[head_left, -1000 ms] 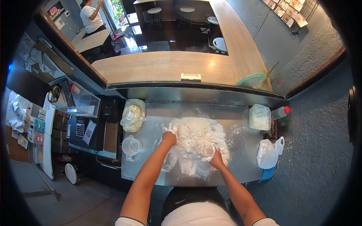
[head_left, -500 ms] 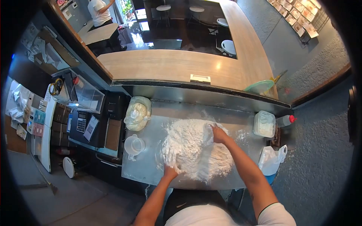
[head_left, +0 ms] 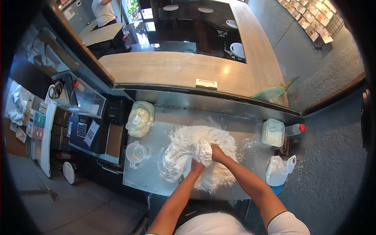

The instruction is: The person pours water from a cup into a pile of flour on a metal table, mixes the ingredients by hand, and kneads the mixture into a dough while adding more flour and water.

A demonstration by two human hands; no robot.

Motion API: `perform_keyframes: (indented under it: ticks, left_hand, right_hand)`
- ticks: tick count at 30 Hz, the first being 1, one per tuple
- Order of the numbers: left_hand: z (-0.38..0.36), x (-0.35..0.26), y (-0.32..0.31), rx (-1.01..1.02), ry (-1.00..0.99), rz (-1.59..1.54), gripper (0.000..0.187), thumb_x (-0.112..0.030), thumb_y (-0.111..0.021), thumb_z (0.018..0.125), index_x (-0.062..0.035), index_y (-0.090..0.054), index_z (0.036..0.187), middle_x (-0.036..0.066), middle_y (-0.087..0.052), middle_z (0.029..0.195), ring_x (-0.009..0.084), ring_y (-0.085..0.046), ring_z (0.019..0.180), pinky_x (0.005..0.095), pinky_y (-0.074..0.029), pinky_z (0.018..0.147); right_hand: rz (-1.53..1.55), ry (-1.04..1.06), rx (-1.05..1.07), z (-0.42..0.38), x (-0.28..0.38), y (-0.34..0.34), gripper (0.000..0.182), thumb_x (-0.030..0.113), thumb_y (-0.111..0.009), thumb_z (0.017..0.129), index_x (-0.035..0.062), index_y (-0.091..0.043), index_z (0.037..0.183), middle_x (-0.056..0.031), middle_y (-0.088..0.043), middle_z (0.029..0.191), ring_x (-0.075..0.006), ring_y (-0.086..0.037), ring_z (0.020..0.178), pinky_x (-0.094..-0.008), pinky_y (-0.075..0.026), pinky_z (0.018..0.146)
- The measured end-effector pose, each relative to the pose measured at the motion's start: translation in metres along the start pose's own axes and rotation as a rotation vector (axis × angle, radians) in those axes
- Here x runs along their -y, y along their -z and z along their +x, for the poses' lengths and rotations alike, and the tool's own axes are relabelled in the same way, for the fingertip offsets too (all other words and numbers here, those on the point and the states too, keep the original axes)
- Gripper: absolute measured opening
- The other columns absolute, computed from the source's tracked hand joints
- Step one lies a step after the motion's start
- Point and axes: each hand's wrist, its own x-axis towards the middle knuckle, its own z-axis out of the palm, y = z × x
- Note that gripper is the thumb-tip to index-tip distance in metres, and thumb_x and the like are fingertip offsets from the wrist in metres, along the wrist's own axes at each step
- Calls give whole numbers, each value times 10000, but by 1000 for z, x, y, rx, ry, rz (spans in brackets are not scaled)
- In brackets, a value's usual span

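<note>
Head view: flour mound (head_left: 197,150) lies at frame centre on the steel table (head_left: 145,176). Left hand (head_left: 197,166) and right hand (head_left: 216,152), close together, press into its near side, fingers buried; grip indeterminable.

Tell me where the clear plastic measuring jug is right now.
In the head view, the clear plastic measuring jug stands on the steel worktop at its left edge, below the bagged dough, left of the flour pile.
</note>
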Motion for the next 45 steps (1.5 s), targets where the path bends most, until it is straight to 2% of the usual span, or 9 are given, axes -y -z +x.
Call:
perform_keyframes:
  ticks: [8,12,13,24,30,32,38,41,45]
  left_hand:
    - [41,17,12,489,-79,311,340,-262,-599,893,-90,-691,1172,179,-697,1133,381,-650,1053,459,-518,911]
    - [103,8,66,443,-322,302,284,-154,-632,825,-50,-695,1082,195,-687,1059,405,-625,1032,477,-495,907]
    - [120,6,80,392,-396,293,306,-183,-640,835,-41,-688,1101,194,-687,1086,400,-620,1055,471,-483,937]
    - [113,91,-15,1034,-371,459,405,-160,-652,797,-7,-668,1172,232,-653,1232,389,-625,1117,455,-493,980]
    - [152,10,49,886,-636,388,540,-403,-749,753,-133,-667,1214,173,-616,1297,374,-547,1212,481,-426,1040]
    - [171,56,72,787,-629,394,666,-498,-797,687,-152,-660,1239,174,-594,1341,392,-508,1258,507,-386,1085]
    - [107,125,134,781,-539,546,951,-590,-765,706,-201,-429,1506,177,-269,1622,396,-261,1482,568,-146,1211]
    - [38,103,158,831,-426,386,975,-628,-785,659,-149,-494,1457,213,-287,1603,427,-264,1470,566,-166,1207]
    - [-74,105,123,671,-321,535,934,-757,-687,677,-115,-613,1352,216,-385,1547,449,-268,1452,559,-200,1191]
  right_hand:
    - [-210,19,-402,-50,-4,7,354,-3,-677,658,-21,-645,1010,-240,-686,965,-430,-642,979,-486,-512,833]
    - [-440,34,-376,-94,-50,6,551,-8,-694,635,-22,-636,1183,-276,-625,1224,-442,-502,1280,-453,-376,1144]
    - [-397,-119,-72,-97,-79,8,694,57,-694,700,-126,-506,1343,-371,-341,1507,-462,-312,1443,-406,-322,1189]
    - [-155,-366,-345,-59,-30,-75,831,-18,-612,616,-166,-392,1404,-501,-68,1502,-532,-379,1356,-400,-338,1176]
    - [-56,-469,-95,-113,61,-41,510,165,-686,655,-61,-652,1112,-294,-687,959,-446,-632,1051,-470,-500,943]
    - [50,-246,-624,-136,42,-67,544,211,-731,661,-84,-642,1109,-314,-678,994,-451,-636,1043,-458,-515,927]
    - [-280,-163,-687,-89,-9,-168,734,381,-765,784,38,-507,1380,-278,-606,1258,-465,-571,1163,-498,-475,986]
    - [14,-371,-211,-58,-2,-108,839,519,-822,684,96,-533,1349,-199,-640,1260,-416,-632,1091,-475,-531,884]
    - [-194,-212,-365,-57,-24,7,798,492,-786,726,117,-526,1381,-227,-546,1395,-393,-537,1267,-458,-462,1034]
